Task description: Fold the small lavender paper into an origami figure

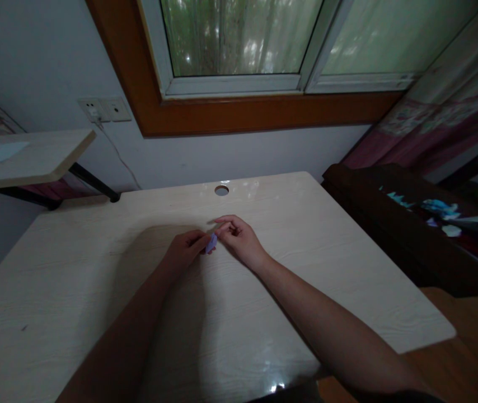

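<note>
A small pale purple piece of folded paper point(211, 242) is pinched between both of my hands over the middle of a light wooden table point(96, 280). My left hand point(185, 249) is closed with its fingertips on the left side of the paper. My right hand point(238, 235) is closed too, thumb and fingers pressed on the paper's right edge. Most of the paper is hidden by my fingers.
A round cable hole point(221, 190) lies in the table near its far edge. A second tabletop point(29, 157) stands at the left, under wall sockets point(104, 109). A dark wooden piece of furniture point(390, 224) with small paper bits point(440, 208) sits at the right.
</note>
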A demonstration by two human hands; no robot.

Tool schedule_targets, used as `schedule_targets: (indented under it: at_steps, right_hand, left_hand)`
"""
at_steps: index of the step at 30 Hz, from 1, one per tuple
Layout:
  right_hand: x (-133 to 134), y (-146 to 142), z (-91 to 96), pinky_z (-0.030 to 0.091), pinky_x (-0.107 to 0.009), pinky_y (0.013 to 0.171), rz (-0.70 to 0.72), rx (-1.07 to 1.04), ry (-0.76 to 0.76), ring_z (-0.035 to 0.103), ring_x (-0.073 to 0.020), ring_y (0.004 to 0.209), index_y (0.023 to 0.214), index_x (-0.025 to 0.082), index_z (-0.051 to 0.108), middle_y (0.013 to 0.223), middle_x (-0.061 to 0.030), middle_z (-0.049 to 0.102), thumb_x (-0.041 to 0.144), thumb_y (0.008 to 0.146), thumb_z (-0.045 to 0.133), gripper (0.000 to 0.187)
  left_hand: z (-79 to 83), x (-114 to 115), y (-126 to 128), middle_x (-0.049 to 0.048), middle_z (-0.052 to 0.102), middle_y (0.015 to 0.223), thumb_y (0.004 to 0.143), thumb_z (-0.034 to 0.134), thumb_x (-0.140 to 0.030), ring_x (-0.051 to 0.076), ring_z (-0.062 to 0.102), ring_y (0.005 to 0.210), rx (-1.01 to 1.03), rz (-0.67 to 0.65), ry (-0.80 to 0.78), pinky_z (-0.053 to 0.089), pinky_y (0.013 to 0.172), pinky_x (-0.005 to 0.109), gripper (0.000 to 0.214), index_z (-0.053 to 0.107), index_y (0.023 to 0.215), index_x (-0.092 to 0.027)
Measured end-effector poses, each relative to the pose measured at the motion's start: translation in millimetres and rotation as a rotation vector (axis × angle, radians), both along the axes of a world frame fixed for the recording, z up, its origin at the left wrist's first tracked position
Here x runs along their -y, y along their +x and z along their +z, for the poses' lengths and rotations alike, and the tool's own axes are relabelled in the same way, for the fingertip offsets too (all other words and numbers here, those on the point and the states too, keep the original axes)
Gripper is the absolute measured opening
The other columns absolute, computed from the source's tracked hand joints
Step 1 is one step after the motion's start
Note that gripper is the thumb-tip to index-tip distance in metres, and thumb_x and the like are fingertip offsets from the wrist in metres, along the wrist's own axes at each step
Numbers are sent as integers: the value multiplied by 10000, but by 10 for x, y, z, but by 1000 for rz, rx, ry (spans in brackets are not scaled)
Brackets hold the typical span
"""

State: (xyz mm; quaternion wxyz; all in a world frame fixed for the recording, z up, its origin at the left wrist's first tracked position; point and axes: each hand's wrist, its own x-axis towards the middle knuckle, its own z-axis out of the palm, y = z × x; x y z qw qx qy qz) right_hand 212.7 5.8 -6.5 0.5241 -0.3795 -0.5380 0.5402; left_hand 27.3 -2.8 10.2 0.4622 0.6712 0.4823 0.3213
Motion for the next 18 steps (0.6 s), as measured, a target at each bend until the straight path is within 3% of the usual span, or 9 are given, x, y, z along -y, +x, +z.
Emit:
schedule_targets:
  at_steps: [8, 18]
  right_hand:
    - [-13, 4, -59, 489, -278, 670, 28, 42, 21, 636, -139, 699, 1044, 207, 662, 783, -5, 690, 321, 803, 714, 271]
    - [-36, -7, -80, 508, -277, 660, 59, 13, -5, 656, -140, 688, 1028, 198, 661, 766, -1, 683, 335, 759, 764, 319]
  left_hand:
    - [29, 25, 33, 39, 743, 775, 825, 631, -450, 177, 671, 734, -21, 21, -26, 503, 713, 263, 296, 713, 771, -171]
    - [44, 21, 30, 34, 743, 778, 843, 618, -456, 178, 672, 748, -19, 48, -32, 502, 722, 259, 306, 731, 805, -174]
